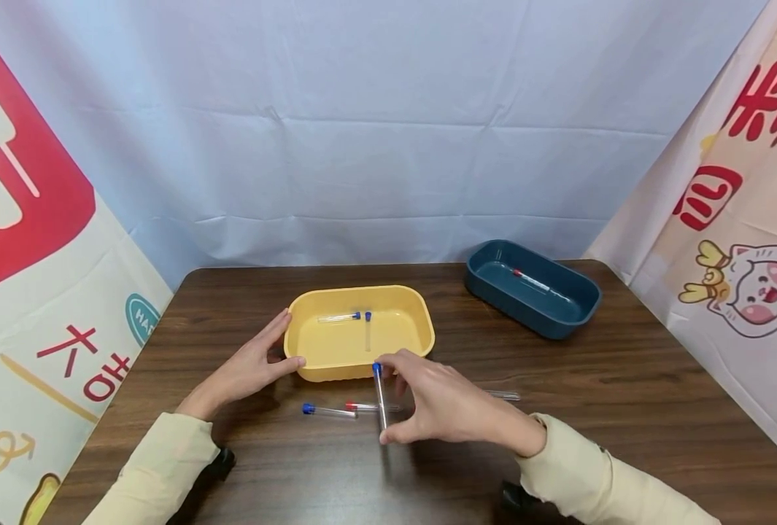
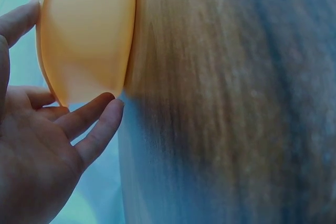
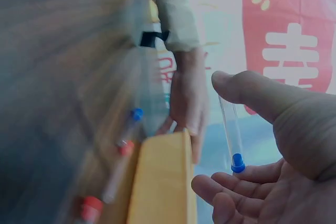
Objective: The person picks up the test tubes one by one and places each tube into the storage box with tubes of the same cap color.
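In the head view, the right hand [image 1: 450,401] pinches a tube [image 1: 380,401], with the thumb at its bare end and the fingers at its blue cap [image 1: 376,367]. This tube is just in front of the yellow tray [image 1: 332,343], about six o'clock from it. The left hand [image 1: 246,370] touches the tray's end between eight and nine o'clock, its fingers stretched and spread. I judge that the tube could slip out and roll away, because only its two ends are held and its wall looks smooth. Also, the right hand might knock the blue-capped tube [image 1: 329,410] and the red-capped tube [image 1: 365,406], which lie on the counter [image 1: 263,467] at six to seven o'clock.

In the left wrist view, the left hand is at between eight and nine o'clock, and its fingers are nearly straight against the tray. Such a touch seems light to me, so a bump could make the tray slide. The held tube does not show here.

In the right wrist view, the held tube appears at four o'clock: slim, straight and transparent, its blue cap at the lower end. I cannot tell if it contains something. Two red caps [image 3: 92,208] at seven o'clock are blurred.
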### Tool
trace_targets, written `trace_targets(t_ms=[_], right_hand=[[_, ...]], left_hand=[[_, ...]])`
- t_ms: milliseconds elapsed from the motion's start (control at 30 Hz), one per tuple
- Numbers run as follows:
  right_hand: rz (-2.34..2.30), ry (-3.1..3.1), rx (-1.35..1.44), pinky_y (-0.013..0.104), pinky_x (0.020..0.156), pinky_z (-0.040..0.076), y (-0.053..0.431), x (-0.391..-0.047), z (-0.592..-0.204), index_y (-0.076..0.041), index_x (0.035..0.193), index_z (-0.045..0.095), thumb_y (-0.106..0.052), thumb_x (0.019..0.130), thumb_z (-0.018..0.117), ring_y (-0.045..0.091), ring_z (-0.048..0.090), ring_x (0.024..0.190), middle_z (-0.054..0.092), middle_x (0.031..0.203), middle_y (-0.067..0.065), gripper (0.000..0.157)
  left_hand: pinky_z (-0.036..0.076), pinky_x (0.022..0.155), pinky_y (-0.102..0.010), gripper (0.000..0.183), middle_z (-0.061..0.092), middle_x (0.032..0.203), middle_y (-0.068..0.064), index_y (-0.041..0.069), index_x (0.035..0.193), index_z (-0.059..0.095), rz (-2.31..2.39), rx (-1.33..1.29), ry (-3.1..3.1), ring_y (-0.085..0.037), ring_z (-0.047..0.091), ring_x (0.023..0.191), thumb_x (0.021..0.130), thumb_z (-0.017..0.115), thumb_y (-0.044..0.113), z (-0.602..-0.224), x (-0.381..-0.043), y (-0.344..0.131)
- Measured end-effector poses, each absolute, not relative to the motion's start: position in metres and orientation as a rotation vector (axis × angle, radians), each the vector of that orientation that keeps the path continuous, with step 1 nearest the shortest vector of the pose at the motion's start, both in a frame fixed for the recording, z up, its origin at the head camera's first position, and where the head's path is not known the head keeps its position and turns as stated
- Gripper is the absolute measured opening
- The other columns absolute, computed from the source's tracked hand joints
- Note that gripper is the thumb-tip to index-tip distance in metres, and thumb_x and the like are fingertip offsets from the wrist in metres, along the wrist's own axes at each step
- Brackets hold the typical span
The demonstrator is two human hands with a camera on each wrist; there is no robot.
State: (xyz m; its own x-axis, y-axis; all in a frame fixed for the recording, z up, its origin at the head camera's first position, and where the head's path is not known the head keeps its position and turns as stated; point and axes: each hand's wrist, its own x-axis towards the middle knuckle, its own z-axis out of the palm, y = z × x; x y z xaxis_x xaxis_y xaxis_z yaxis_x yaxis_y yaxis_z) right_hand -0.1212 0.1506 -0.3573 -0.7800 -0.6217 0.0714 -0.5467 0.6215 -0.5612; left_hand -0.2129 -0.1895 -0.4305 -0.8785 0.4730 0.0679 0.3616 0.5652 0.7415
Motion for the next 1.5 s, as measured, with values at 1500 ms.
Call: trace_targets(t_ms=[1500], right_hand=[[-0.898, 2.705, -0.736, 0.034, 0.08, 0.057, 0.154, -0.251, -0.335, -0.002, 0.144, 0.047, -0.035, 0.084, 0.087, 0.03, 0.064, 0.112, 0.058, 0.129, 0.012, 0.08]], left_hand=[[0.052, 0.102, -0.046, 0.098, 0.005, 0.173, -0.009, 0.007, 0.166, 0.013, 1.213, 0.7, 2.661, -0.036, 0.028, 0.152, 0.098, 0.071, 0.046, -0.432, -0.214, -0.189]])
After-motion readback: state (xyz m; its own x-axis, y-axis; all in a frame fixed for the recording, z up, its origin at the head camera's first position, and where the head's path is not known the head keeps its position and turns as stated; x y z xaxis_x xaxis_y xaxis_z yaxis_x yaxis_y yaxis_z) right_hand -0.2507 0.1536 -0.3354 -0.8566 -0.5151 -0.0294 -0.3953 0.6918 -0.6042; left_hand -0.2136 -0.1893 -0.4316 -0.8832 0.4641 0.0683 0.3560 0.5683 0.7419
